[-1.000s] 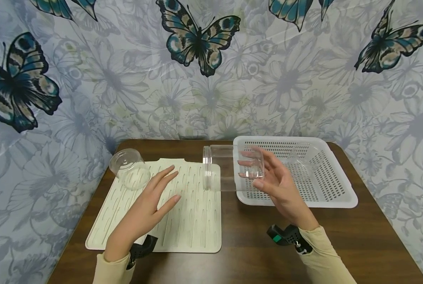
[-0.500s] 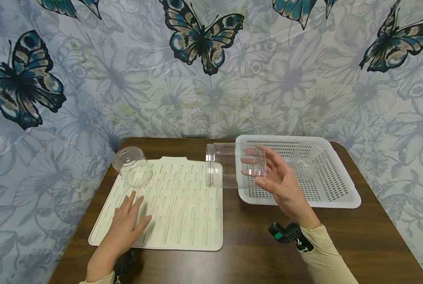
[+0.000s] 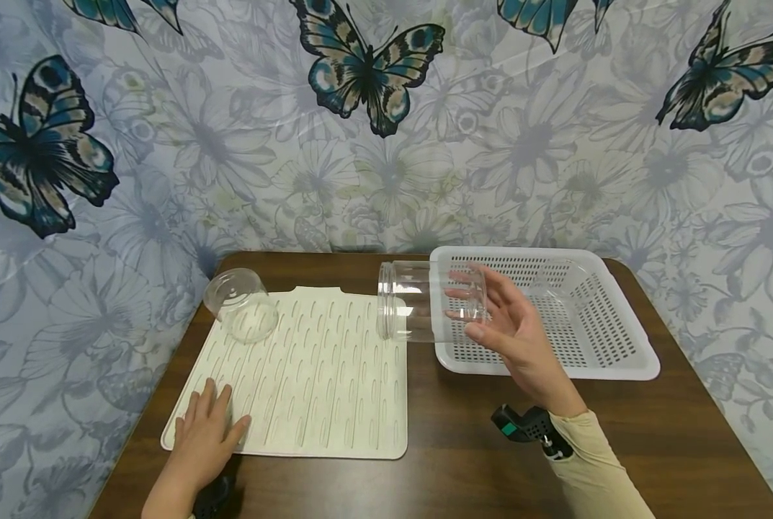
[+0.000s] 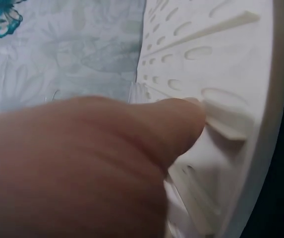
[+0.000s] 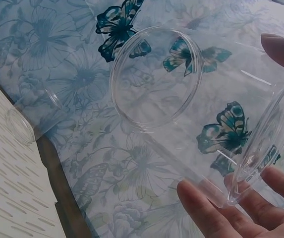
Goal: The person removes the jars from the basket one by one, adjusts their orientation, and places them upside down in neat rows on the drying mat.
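My right hand (image 3: 522,342) grips a clear jar (image 3: 415,301) by its base end, thumb in front and fingers behind. The jar lies on its side in the air, its ringed open mouth pointing left, between the basket and the mat. In the right wrist view, the wall pattern shows through the jar (image 5: 156,79). My left hand (image 3: 201,440) is over the front left corner of the cream ridged drying mat (image 3: 324,375), fingers extended. Its thumb (image 4: 181,124) reaches over the mat's ridges in the left wrist view. A second clear jar (image 3: 246,310) stands at the mat's back left corner.
A white perforated basket (image 3: 642,360) stands at the back right of the brown wooden table (image 3: 464,447), with a faint clear shape (image 3: 548,281) inside. Behind the table hangs a butterfly-patterned cloth (image 3: 263,166). Black cameras are strapped at both wrists.
My left hand has drawn back from beside the standing jar, down and left to the mat's front left corner. The right hand keeps the held jar nearly still.
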Available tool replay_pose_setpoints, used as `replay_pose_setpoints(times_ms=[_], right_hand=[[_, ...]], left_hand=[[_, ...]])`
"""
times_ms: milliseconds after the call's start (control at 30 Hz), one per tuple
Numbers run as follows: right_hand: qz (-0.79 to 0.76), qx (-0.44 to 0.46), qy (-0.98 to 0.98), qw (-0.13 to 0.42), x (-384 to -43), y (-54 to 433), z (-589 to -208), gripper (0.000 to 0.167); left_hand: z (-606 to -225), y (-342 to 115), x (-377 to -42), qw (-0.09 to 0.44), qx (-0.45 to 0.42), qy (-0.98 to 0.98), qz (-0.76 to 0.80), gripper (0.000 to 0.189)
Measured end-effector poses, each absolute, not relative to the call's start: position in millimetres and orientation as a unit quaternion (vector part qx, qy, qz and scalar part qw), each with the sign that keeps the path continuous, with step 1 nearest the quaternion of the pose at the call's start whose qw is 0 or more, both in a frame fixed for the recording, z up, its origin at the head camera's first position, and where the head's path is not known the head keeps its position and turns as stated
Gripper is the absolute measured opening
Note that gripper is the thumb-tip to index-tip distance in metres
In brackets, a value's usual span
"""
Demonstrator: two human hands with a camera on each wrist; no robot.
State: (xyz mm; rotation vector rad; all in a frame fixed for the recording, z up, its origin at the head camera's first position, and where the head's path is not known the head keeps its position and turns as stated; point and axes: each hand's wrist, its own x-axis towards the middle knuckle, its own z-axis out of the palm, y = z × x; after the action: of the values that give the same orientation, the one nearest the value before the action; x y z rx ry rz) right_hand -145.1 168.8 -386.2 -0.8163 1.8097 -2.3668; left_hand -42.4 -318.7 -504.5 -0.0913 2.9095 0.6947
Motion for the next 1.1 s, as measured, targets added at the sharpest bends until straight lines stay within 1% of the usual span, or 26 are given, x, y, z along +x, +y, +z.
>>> replay_pose_setpoints(times_ms=[233,467,767,1100], right_hand=[[-0.759,-0.264,0.595,0.019,-146,169,-388,0.079],[-0.731,-0.232,0.642,0.022,-146,163,-388,0.083],[-0.622,-0.227,0.749,-0.012,-156,144,-379,0.092],[-0.467,-0.255,0.845,-0.051,-179,100,-371,0.102]], left_hand=[[-507,-321,-42,0.072,-0.028,0.971,0.224,0.081],[-507,-320,-43,0.079,-0.031,0.972,0.218,0.08],[-508,-317,-43,0.064,-0.026,0.974,0.217,0.078],[-507,-318,-43,0.069,-0.031,0.973,0.216,0.079]])
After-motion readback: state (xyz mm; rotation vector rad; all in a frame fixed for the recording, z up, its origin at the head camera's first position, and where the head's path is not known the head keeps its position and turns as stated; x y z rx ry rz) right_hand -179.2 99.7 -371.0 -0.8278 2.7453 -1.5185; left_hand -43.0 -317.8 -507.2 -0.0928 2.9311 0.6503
